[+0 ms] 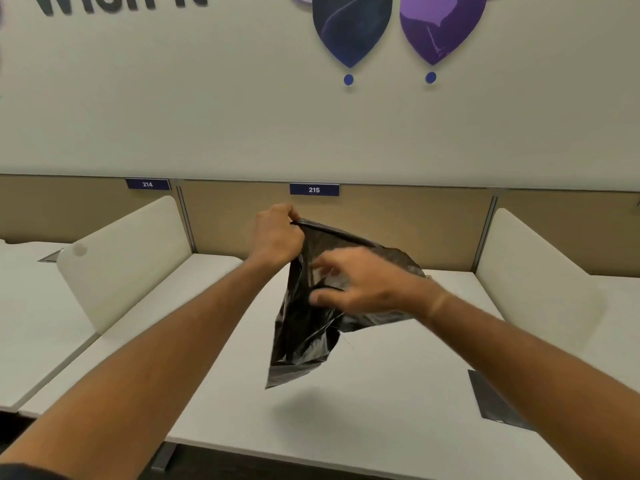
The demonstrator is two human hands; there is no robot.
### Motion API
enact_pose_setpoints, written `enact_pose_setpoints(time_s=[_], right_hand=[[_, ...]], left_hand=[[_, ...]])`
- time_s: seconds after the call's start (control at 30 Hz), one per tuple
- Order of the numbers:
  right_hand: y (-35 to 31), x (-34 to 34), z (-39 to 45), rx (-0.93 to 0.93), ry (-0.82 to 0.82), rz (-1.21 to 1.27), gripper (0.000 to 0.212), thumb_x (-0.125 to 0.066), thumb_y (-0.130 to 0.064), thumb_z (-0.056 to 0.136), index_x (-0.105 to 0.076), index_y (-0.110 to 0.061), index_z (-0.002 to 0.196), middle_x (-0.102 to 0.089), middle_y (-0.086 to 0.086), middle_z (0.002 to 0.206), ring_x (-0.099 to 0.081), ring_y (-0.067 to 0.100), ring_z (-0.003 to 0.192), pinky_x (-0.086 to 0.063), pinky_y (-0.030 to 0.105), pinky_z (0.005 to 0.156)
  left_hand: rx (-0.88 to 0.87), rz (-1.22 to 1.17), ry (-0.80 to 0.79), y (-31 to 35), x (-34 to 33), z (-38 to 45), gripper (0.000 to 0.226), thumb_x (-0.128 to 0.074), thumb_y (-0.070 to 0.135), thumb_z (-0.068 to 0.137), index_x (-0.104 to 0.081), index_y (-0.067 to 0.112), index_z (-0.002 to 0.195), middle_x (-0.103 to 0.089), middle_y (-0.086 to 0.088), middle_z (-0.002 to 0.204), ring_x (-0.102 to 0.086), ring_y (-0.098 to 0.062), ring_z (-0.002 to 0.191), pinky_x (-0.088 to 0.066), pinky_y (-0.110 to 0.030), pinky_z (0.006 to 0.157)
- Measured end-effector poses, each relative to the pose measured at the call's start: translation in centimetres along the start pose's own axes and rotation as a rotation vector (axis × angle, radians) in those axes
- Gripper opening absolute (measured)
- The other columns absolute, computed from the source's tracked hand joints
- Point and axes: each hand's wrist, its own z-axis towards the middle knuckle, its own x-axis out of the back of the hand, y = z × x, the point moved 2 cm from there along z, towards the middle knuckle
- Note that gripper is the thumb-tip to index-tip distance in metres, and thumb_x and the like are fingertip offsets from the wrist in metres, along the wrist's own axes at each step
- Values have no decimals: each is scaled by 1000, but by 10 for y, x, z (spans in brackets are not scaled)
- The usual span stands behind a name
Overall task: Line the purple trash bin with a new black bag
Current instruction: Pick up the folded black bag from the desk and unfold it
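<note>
A black plastic bag [304,337] hangs in the air above the white desk [381,403], crumpled and partly unfolded. My left hand [277,233] pinches its top edge in a closed grip. My right hand [360,282] is against the bag's front, slightly blurred, its thumb and fingers spread on the plastic. Whether it grips a layer is unclear. The purple trash bin is not in view.
Cream divider panels stand at the left [124,254] and right [533,275] of the desk. A tan back partition carries a label reading 215 [314,189]. A dark grey cable flap [495,400] sits in the desk's right side.
</note>
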Motion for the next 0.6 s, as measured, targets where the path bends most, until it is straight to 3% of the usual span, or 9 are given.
enact_pose_setpoints(time_s=[0.07,0.17,0.23,0.33,0.43,0.47,0.53,0.6], right_hand=[[-6,-20,-3,-25,-255,0,67,-63,-66,76,-53,-26,129,-66,-4,118,-63,13,99,-54,32,87],[-2,-41,-14,44,-383,-259,40,-70,-44,79,-60,-24,112,-67,1,104,-62,23,95,-47,39,86],[1,-50,-19,78,-408,-381,22,-68,-23,82,-64,-17,103,-60,5,84,-59,28,81,-48,37,74],[6,-68,-29,62,-575,-349,14,-67,-14,81,-70,-14,95,-45,-9,62,-49,18,59,-37,22,53],[13,-89,-40,2,-749,-399,24,-68,-17,82,-72,-17,106,-65,-3,82,-51,14,63,-42,21,56],[16,-88,-41,-34,-739,-395,27,-69,-19,81,-71,-17,108,-68,2,91,-52,17,67,-46,24,60],[19,-73,-34,-57,-585,-288,21,-66,-18,78,-72,-19,97,-70,0,85,-55,15,65,-46,22,60],[20,-46,-22,-35,-219,-208,9,-64,-21,77,-67,-25,84,-61,-9,73,-58,11,64,-45,22,56]], left_hand=[[-1,5,7,1,-3,2,23,-52,-1,85,-63,19,91,-67,-12,97,-64,-28,90,-58,-44,78],[-38,25,38,-2,-1,5,24,-52,0,88,-64,20,92,-66,-10,94,-63,-27,87,-59,-44,77],[-54,53,65,-6,4,8,23,-52,0,90,-65,19,94,-66,-10,93,-62,-27,85,-59,-45,76],[-44,80,105,-13,12,12,23,-51,1,90,-67,17,96,-66,-11,93,-63,-28,84,-59,-44,75],[-34,93,137,-17,18,13,25,-49,2,90,-64,22,89,-66,-9,91,-63,-27,82,-58,-42,73],[-38,85,137,-18,18,12,26,-49,2,90,-62,24,87,-66,-8,89,-63,-27,82,-58,-41,71],[-46,74,126,-19,19,11,24,-50,3,92,-62,23,89,-65,-7,87,-63,-27,83,-58,-40,71],[-47,75,122,-21,20,11,22,-50,4,92,-66,18,94,-66,-10,90,-63,-29,85,-58,-43,76]])
